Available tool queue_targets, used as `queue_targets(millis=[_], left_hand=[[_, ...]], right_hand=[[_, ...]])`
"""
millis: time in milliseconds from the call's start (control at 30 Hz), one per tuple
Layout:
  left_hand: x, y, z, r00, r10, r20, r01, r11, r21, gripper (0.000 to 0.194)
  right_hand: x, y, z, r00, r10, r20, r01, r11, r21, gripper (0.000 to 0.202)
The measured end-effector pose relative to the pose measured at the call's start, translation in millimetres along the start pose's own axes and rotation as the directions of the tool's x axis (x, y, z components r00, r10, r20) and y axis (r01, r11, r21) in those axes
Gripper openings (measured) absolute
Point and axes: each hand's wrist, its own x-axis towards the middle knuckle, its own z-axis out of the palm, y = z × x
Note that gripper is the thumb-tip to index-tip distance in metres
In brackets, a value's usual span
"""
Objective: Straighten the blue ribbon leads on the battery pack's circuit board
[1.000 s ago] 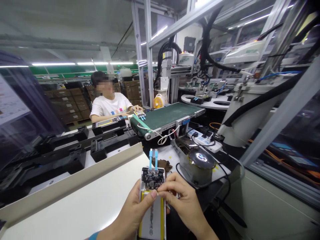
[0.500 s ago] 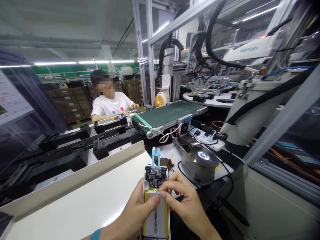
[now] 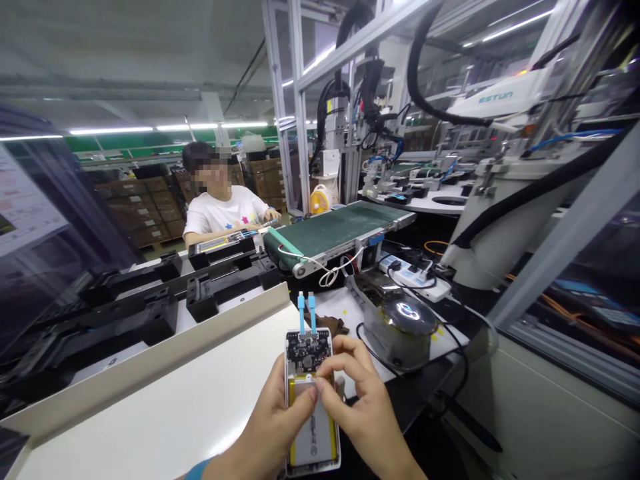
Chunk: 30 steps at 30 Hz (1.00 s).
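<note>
White tabletop (image 3: 165, 413) at the near edge carries an opened power bank (image 3: 311, 407), yellow battery showing. Left hand (image 3: 267, 427) and right hand (image 3: 360, 407) each grip it, fingertips pinched at the battery's far end. Beyond lie a green conveyor (image 3: 340, 230) and a seated person (image 3: 220, 207).

Your white bench (image 3: 165, 407) carries a round metal device (image 3: 400, 327). A brown cloth (image 3: 336, 327) lies beside it.
</note>
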Motion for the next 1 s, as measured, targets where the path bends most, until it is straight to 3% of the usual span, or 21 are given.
queue_targets(millis=[300, 433, 500, 600, 700, 800, 900, 1000], left_hand=[[0, -5, -2.7, 1.0, 0.024, 0.0, -0.024, 1.0, -0.005, 0.038], [1, -3, -1.5, 1.0, 0.019, -0.011, -0.019, 1.0, 0.01, 0.041], [1, -5, -3.1, 1.0, 0.028, -0.011, -0.028, 0.999, 0.019, 0.041], [1, -10, -9.0, 0.999, 0.045, -0.008, -0.045, 0.996, 0.071, 0.041], [0, -13, -14.5, 0.998, 0.056, -0.007, -0.054, 0.985, 0.161, 0.041], [-1, -13, -13.4, 0.999, 0.038, 0.009, -0.039, 0.985, 0.168, 0.045], [-3, -11, -6.3, 0.999, -0.023, -0.035, 0.026, 0.996, 0.089, 0.055], [-3, -8, -1.4, 0.981, -0.095, -0.167, 0.092, 0.995, -0.022, 0.071]], right_hand=[[4, -5, -3, 0.999, 0.028, 0.043, -0.028, 1.0, -0.006, 0.005], [3, 0, 4, 0.992, 0.117, 0.039, -0.123, 0.972, 0.199, 0.007], [3, 1, 8, 0.985, 0.167, 0.055, -0.175, 0.91, 0.377, 0.018], [5, -3, 9, 0.957, 0.245, 0.156, -0.289, 0.745, 0.601, 0.027], [8, -9, 8, 0.918, 0.314, 0.243, -0.392, 0.614, 0.686, 0.027], [9, -12, 9, 0.898, 0.358, 0.255, -0.426, 0.563, 0.709, 0.027], [5, -9, 8, 0.905, 0.337, 0.257, -0.414, 0.57, 0.709, 0.027], [0, 7, -6, 0.948, 0.223, 0.227, -0.317, 0.734, 0.601, 0.034]])
